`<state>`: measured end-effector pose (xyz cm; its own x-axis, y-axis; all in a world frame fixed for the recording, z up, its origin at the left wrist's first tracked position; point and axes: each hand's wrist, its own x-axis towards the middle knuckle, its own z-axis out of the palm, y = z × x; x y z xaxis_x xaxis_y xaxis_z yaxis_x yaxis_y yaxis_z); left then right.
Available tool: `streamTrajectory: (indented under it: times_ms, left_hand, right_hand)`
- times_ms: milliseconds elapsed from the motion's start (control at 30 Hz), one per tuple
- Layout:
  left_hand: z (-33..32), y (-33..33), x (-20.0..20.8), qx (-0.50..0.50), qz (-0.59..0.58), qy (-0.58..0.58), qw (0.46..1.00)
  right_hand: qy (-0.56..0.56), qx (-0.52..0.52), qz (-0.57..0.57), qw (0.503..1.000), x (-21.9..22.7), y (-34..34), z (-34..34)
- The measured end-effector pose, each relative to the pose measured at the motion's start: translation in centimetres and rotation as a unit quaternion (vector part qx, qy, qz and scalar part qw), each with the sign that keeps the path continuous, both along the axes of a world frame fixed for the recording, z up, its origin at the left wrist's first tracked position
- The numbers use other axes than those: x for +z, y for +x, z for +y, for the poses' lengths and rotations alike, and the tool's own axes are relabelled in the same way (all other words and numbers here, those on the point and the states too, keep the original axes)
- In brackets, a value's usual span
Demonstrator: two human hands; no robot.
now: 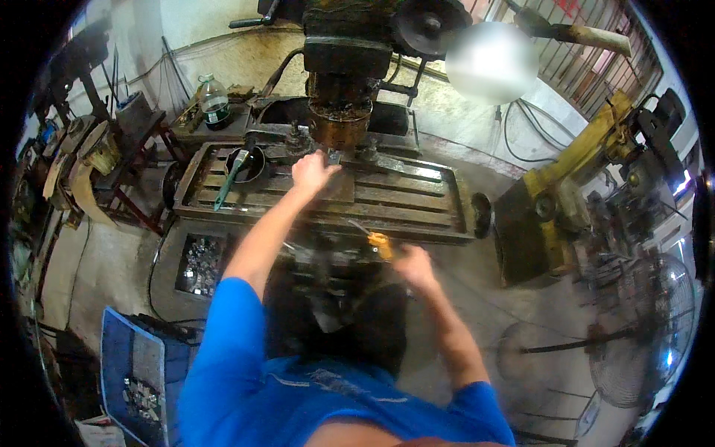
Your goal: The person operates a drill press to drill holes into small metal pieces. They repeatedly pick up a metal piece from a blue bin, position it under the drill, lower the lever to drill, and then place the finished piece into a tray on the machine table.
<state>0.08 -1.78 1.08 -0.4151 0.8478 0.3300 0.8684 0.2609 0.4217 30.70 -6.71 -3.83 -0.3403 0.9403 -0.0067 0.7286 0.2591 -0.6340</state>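
My left hand [313, 174] reaches over the slotted machine table [402, 195], just below the spindle head [341, 123]. Its fingers close at a small grey metal part [334, 158], partly hidden by the hand and the machine. In front of the table's near edge, my right hand [414, 267] grips a yellow air blow gun [380, 244]. The gun's thin nozzle [359, 226] points up and left toward the table. Motion blurs the right hand slightly. On the table's left side, a green-handled brush [231, 179] leans across a round dark pot [249, 164].
A tray of small metal pieces [201, 264] sits left of my knees, with a blue crate [134, 372] below it. A plastic bottle [214, 104] stands at the back left. To the right are a yellow-green machine [532, 216] and a standing fan [640, 331].
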Motion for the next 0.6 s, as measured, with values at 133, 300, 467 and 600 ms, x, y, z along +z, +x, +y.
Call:
streamTrajectory:
  times_ms: [133,300,467,600]
  left_hand:
    - [0.9,-1.6,-0.9,-0.017,0.013,0.004,1.000]
    - [1.9,-2.2,-0.2,-0.054,-0.035,-0.046,0.997]
    - [2.6,-3.5,-0.6,-0.102,-0.133,-0.054,0.984]
    - [2.2,-2.9,0.4,-0.071,-0.112,-0.080,0.988]
  right_hand:
    - [0.028,0.051,0.137,0.989,8.2,5.4,2.8]
    - [0.353,0.027,0.195,0.915,26.8,8.5,8.5]
    - [0.256,0.274,0.501,0.780,43.2,5.9,6.1]
    - [0.355,0.200,0.504,0.762,41.1,6.3,6.1]
